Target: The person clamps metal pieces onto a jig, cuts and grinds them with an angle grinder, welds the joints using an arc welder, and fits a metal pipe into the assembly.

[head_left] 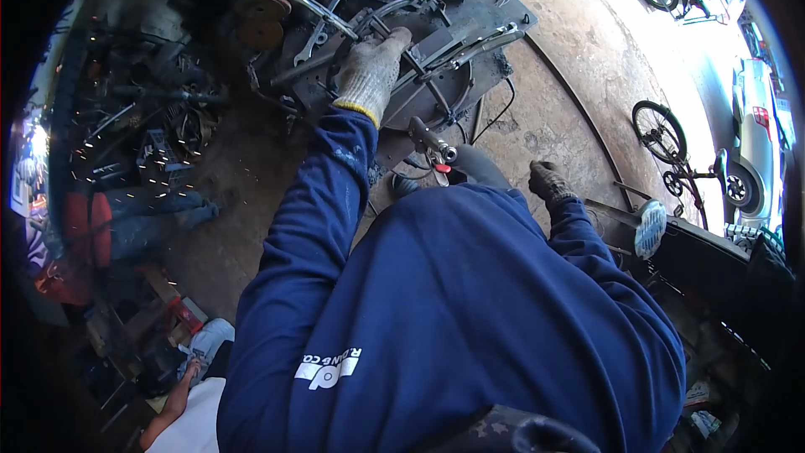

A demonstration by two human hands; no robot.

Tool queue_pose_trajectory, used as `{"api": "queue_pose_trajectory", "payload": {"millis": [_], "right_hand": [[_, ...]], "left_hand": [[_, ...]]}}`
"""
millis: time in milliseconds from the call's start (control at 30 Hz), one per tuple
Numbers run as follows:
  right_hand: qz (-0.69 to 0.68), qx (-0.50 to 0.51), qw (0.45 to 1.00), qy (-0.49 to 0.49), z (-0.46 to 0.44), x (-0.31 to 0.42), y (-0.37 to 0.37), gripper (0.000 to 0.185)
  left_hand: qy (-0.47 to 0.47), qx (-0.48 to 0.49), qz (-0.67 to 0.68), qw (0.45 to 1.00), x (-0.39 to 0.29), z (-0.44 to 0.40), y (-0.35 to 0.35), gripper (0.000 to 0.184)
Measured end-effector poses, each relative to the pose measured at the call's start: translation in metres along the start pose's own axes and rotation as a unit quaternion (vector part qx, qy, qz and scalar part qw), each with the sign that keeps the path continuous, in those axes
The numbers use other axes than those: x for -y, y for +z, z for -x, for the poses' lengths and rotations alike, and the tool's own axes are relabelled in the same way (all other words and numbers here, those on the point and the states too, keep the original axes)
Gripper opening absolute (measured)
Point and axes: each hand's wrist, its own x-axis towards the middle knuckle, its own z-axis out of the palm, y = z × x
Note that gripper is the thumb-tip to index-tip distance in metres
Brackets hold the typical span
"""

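My left hand, in a pale knitted glove with a yellow cuff, is closed around part of a metal bar frame on the dark steel work table. Locking pliers lie across the table to the right of that hand. On its other side are a wrench and long metal rods. My right hand, in a dark, dirty glove, is curled beside my body, away from the table. Whatever it may hold is hidden. A metal tool with a round nozzle end sits below the table edge, near my lap.
Brown discs sit at the table's left. Sparks fly over scrap metal and a person's legs at left. Another person's arm shows at lower left. A bicycle and a silver car stand at right.
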Motion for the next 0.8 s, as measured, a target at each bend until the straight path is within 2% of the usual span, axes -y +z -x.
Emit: {"api": "queue_pose_trajectory", "payload": {"millis": [33,67,100,133,167,200,233,267,300,333,367,400,433,467,500,567,633,667,700,767,800], "right_hand": [[-0.072,-0.026,0.996,-0.036,-0.022,-0.009,-0.008,0.044],[-0.085,-0.064,0.99,-0.091,0.048,0.061,0.003,0.039],[-0.1,-0.128,0.98,-0.116,0.05,0.086,0.002,0.038],[-0.091,-0.184,0.957,-0.203,0.072,0.12,0.008,0.038],[-0.141,-0.224,0.929,-0.258,0.079,0.153,0.013,0.037],[-0.082,-0.199,0.914,-0.343,0.091,0.191,0.006,0.034],[-0.139,-0.151,0.859,-0.469,0.091,0.225,0.008,0.03],[-0.114,-0.196,0.828,-0.513,0.126,0.273,0.025,0.029],[-0.152,-0.191,0.803,-0.544,0.147,0.315,0.043,0.036],[-0.012,-0.199,0.788,-0.582,0.143,0.351,0.035,0.046],[0.036,-0.203,0.771,-0.602,0.151,0.39,0.048,0.049],[0.052,-0.149,0.758,-0.633,0.151,0.425,0.062,0.052],[0.1,-0.097,0.768,-0.625,0.156,0.457,0.081,0.054],[0.182,-0.063,0.754,-0.628,0.146,0.482,0.096,0.055],[0.245,0.007,0.748,-0.617,0.1,0.51,0.108,0.057],[0.452,0.008,0.704,-0.548,0.081,0.542,0.145,0.059],[0.552,-0.009,0.625,-0.551,0.041,0.555,0.176,0.058],[0.612,0.03,0.604,-0.51,0.037,0.563,0.19,0.055],[0.614,0.045,0.594,-0.518,0.033,0.566,0.205,0.055],[0.733,0.126,0.304,-0.596,0.001,0.566,0.224,0.041],[0.683,0.162,0.432,-0.567,-0.019,0.562,0.229,0.037]], "left_hand": [[0.005,-0.003,-0.019,1.0,-0.001,0.003,0.0,0.069],[0.006,0.0,-0.044,0.999,-0.005,0.007,-0.001,0.072],[0.008,0.0,-0.042,0.999,-0.007,0.009,-0.002,0.072],[0.004,0.004,-0.062,0.998,-0.008,0.011,-0.001,0.073],[-0.002,0.006,-0.082,0.997,-0.01,0.013,-0.002,0.074],[-0.009,0.004,-0.12,0.993,-0.018,0.022,-0.005,0.074],[-0.011,0.013,-0.135,0.991,-0.022,0.026,-0.006,0.073],[-0.006,0.013,-0.128,0.992,-0.02,0.026,-0.007,0.071],[-0.001,0.014,-0.121,0.993,-0.019,0.025,-0.007,0.07],[-0.005,0.007,-0.117,0.993,-0.019,0.026,-0.007,0.07],[0.001,0.008,-0.118,0.993,-0.021,0.028,-0.007,0.067],[0.005,0.006,-0.118,0.993,-0.022,0.029,-0.008,0.065],[0.0,-0.008,-0.11,0.994,-0.02,0.028,-0.008,0.065],[0.009,-0.005,-0.105,0.994,-0.014,0.025,-0.006,0.063],[0.019,-0.003,-0.1,0.995,-0.011,0.021,-0.005,0.061],[0.017,-0.029,-0.098,0.995,-0.013,0.024,-0.003,0.058],[0.031,-0.005,-0.089,0.996,-0.014,0.027,-0.004,0.057],[0.046,-0.034,-0.079,0.995,-0.018,0.036,-0.003,0.057],[0.034,-0.05,-0.074,0.995,-0.018,0.036,-0.003,0.057],[0.063,-0.054,-0.09,0.992,-0.016,0.036,-0.003,0.057],[0.057,-0.044,-0.096,0.993,-0.018,0.038,-0.004,0.057]]}}
